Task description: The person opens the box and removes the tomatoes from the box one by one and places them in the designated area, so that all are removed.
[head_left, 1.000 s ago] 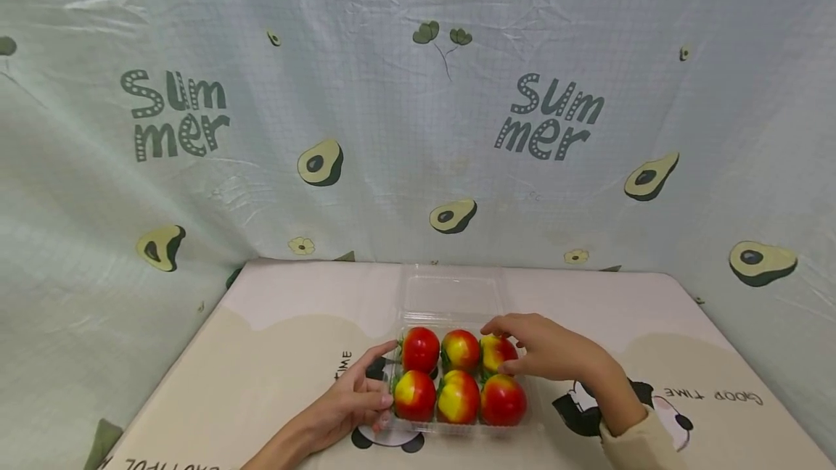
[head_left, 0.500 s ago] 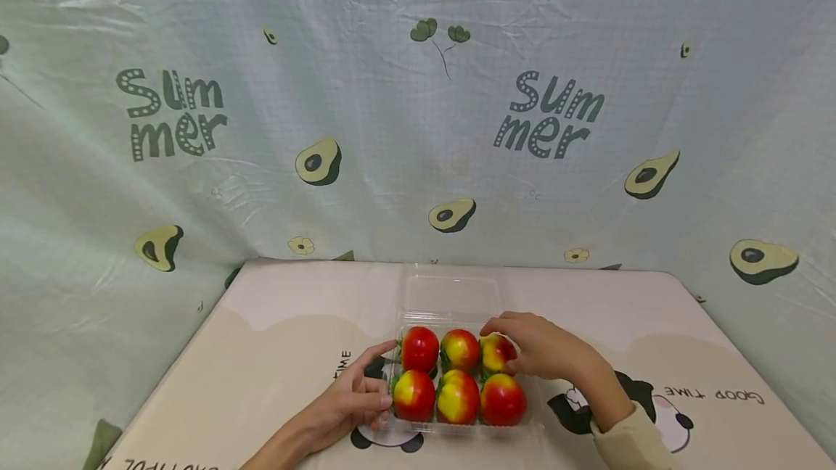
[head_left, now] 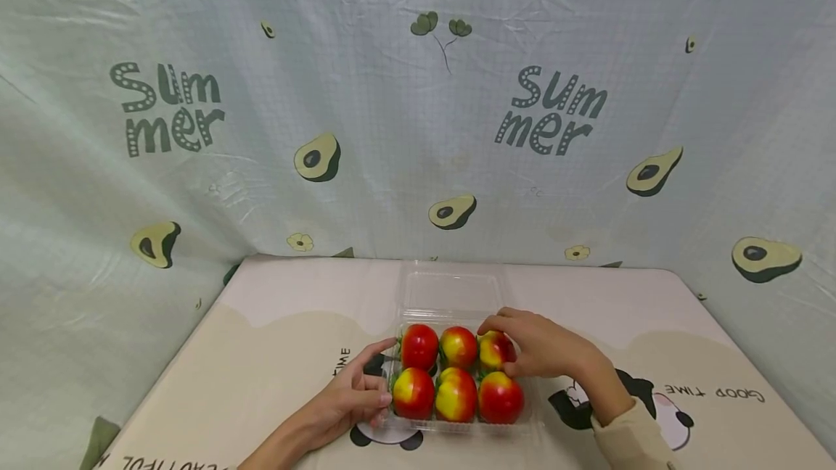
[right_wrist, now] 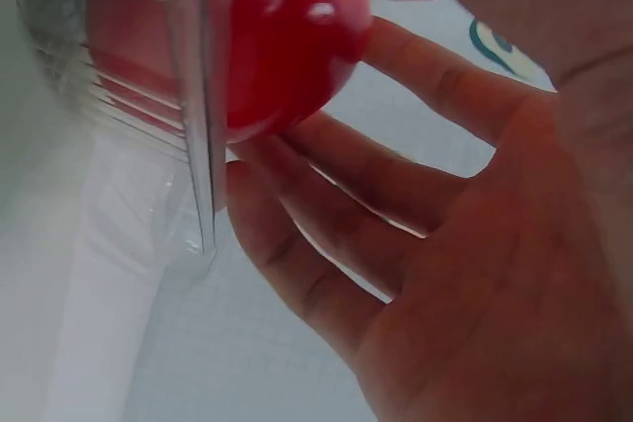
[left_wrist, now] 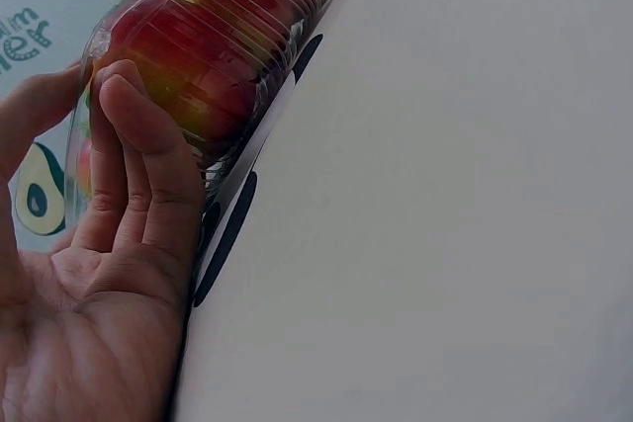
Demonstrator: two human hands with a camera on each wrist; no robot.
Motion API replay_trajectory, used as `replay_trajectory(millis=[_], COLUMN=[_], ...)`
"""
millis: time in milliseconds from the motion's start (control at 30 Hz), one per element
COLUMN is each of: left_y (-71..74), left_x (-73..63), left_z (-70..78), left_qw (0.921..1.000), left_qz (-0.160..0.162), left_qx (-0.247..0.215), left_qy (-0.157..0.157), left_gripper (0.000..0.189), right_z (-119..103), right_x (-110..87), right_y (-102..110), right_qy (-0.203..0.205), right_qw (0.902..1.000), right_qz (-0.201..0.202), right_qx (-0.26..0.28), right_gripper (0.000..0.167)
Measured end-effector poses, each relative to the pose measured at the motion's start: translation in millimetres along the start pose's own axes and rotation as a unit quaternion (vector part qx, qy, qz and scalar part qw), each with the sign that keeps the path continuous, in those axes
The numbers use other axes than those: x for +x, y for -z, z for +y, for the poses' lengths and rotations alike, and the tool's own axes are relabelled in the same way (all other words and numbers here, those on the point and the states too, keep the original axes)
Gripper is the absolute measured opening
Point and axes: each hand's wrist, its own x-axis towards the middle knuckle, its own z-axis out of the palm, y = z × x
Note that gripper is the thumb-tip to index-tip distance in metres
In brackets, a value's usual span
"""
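Note:
A clear plastic clamshell box sits on the table with its lid folded open to the back. Two rows of red-and-yellow tomatoes with green leafy tops fill it. My left hand touches the box's left side, index finger toward the back corner and thumb lower down; the left wrist view shows its fingers against the ribbed wall. With thumb and fingers, my right hand holds the back-right tomato, which is still in the box. Part of that tomato is hidden behind the hand.
The tabletop carries printed cartoon animals and lettering. Behind it hangs a pale curtain with avocado prints, also closing in both sides.
My right hand has moved slightly left and its fingers have closed in round the back-right tomato. My left hand stays at the box's side. The head view has shifted a little.

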Motion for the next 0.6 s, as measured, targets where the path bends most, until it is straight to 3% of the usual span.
replay_trajectory(millis=[600], left_y=[0.3], left_x=[-0.4], left_z=[-0.4], left_qw=[1.0], left_qz=[0.001], left_qx=[-0.006], left_qy=[-0.003], left_gripper=[0.094], right_z=[4.9], right_x=[-7.9], right_y=[12.8], right_qy=[0.033], right_qw=[0.9986], right_qz=[0.028], right_qx=[0.029], right_gripper=[0.047])
